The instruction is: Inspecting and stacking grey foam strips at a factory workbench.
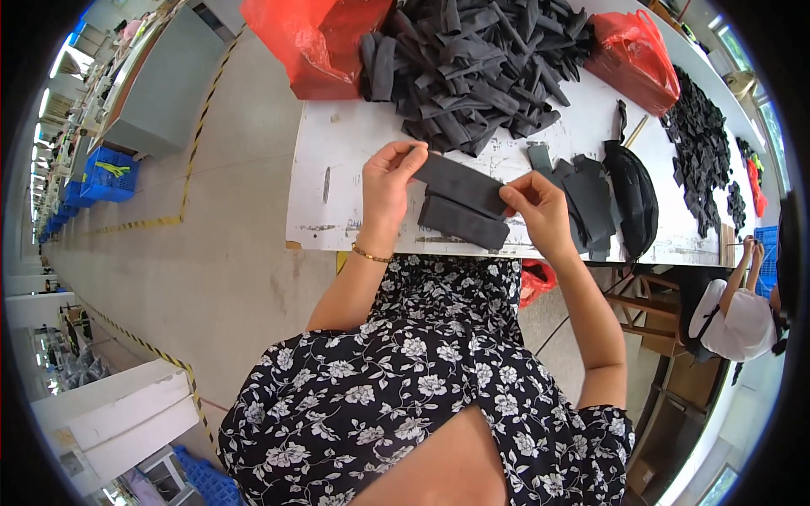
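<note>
two hands, one strip

i see my left hand (390,181) and right hand (533,205) pinching one dark fabric strip (460,183) at frame centre, a second strip (463,223) lying below it. two red bags (316,38) flank one big strip pile (472,63) on the white table (337,169); grey factory floor (211,253) at left.

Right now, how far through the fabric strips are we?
Done: a small stack of flat dark cut pieces lies beside the right hand. In hand: both hands, left hand included, hold a dark grey fabric strip. Left: a big heap of dark folded strips.
</note>
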### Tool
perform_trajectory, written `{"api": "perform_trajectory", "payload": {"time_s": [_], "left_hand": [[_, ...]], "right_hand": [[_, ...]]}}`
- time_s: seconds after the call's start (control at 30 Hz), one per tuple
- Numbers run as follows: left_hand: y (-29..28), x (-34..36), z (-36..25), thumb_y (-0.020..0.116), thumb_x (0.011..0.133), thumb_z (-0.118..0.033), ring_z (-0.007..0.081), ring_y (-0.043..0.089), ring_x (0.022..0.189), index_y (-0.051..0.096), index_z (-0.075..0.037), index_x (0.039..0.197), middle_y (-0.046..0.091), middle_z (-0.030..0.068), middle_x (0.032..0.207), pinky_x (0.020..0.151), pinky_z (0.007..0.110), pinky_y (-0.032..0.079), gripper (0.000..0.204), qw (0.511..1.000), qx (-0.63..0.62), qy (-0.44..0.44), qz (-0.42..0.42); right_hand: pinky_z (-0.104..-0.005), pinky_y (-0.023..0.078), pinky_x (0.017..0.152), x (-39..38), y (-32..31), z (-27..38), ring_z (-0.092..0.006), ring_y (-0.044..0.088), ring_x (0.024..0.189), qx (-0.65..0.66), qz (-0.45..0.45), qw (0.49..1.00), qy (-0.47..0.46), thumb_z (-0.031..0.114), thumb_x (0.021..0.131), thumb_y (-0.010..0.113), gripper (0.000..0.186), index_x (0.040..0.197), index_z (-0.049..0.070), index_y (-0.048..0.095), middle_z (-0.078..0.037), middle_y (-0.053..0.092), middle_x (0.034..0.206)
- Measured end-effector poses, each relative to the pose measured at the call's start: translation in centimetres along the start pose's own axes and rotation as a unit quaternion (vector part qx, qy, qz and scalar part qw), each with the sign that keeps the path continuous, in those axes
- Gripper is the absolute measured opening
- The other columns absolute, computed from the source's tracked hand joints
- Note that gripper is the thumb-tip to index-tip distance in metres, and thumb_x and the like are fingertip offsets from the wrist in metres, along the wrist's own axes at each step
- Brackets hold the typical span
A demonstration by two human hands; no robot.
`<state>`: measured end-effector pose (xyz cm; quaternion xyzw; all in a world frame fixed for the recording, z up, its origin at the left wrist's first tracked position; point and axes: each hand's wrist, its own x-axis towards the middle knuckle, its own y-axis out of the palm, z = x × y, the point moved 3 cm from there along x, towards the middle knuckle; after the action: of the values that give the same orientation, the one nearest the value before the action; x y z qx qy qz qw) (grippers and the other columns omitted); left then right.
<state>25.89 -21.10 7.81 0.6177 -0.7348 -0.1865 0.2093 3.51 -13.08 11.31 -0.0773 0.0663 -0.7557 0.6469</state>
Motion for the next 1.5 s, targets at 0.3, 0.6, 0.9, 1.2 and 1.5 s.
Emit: {"api": "perform_trajectory", "payload": {"time_s": [0.3, 0.6, 0.9, 1.2, 1.5], "left_hand": [[-8.1, 3.5, 2.3, 0.063, 0.090, -0.009, 0.0132, 0.063, 0.067, 0.063, 0.003, 0.099, 0.067, 0.0079, 0.080, 0.060, 0.024, 0.049, 0.015, 0.957, 0.156, 0.049, -0.241], [-5.5, 18.5, 0.0, 0.081, 0.070, -0.038, 0.0310, 0.060, 0.086, 0.064, -0.003, 0.091, 0.063, 0.0131, 0.088, 0.078, 0.041, 0.048, 0.044, 0.728, 0.601, 0.252, -0.214], [-7.7, 19.6, 1.1, 0.068, 0.086, -0.025, 0.0302, 0.068, 0.073, 0.060, 0.002, 0.099, 0.068, 0.0169, 0.083, 0.069, 0.039, 0.054, 0.030, 0.847, 0.473, 0.147, -0.191], [-3.4, 11.5, 1.9, 0.058, 0.097, -0.018, 0.0293, 0.070, 0.070, 0.055, 0.005, 0.103, 0.068, 0.0193, 0.087, 0.063, 0.036, 0.059, 0.025, 0.994, -0.037, -0.045, -0.094], [-3.1, 9.1, 4.5, 0.058, 0.095, -0.012, 0.0325, 0.061, 0.109, 0.055, 0.008, 0.112, 0.061, 0.0196, 0.114, 0.095, 0.042, 0.053, 0.027, 0.963, -0.197, -0.175, -0.050]], "right_hand": [[-0.0264, 0.047, 0.053, -4.5, -0.3, -7.1, -0.0111, 0.058, 0.057, -0.119, -0.019, 0.982, 0.144, 0.010, 0.084, 0.071, 0.015, 0.085, -0.003, 0.064, -0.006, 0.064, 0.067], [-0.0408, 0.048, 0.068, -1.0, -6.4, -9.1, -0.0310, 0.060, 0.081, -0.473, -0.141, 0.869, -0.047, 0.024, 0.082, 0.072, 0.028, 0.097, 0.003, 0.061, -0.014, 0.061, 0.088], [-0.0386, 0.048, 0.078, -0.5, -4.2, -14.2, -0.0288, 0.054, 0.098, -0.723, 0.004, 0.691, -0.004, 0.036, 0.085, 0.065, 0.051, 0.117, -0.003, 0.054, -0.015, 0.056, 0.105], [-0.0379, 0.054, 0.079, -2.3, -3.5, -14.9, -0.0388, 0.061, 0.103, -0.780, 0.047, 0.610, -0.132, 0.010, 0.086, 0.054, 0.033, 0.111, -0.010, 0.060, -0.033, 0.060, 0.115], [-0.0352, 0.053, 0.075, -1.0, -5.4, -12.8, -0.0276, 0.058, 0.088, -0.661, 0.010, 0.733, -0.161, 0.012, 0.083, 0.057, 0.020, 0.093, -0.005, 0.063, -0.014, 0.058, 0.093]]}}
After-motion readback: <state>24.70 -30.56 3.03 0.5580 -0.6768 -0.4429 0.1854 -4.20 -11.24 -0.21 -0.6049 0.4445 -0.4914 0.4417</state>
